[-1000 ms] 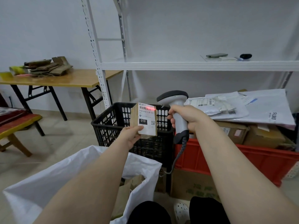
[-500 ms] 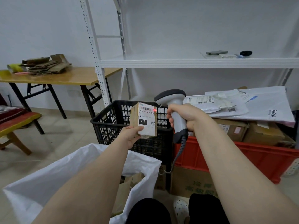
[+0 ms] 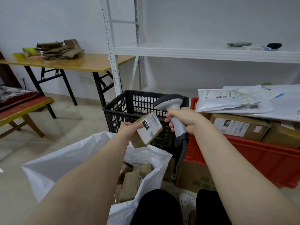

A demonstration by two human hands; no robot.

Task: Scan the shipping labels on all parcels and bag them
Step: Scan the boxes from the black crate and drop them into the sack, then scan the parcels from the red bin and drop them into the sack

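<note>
A parcel (image 3: 149, 129) (label up, tilted) is pinched at its left end by the left hand (image 3: 127, 128), above the bag's (image 3: 65, 161) far rim. The scanner's (image 3: 169, 102) handle is gripped in the curled fingers of the right hand (image 3: 184, 120), just beside the parcel.

On the label (image 3: 150, 127) of the parcel (image 3: 139, 142) that my left hand (image 3: 128, 129) holds, I read "010", white on a black patch; the label's other print is blurred.
</note>
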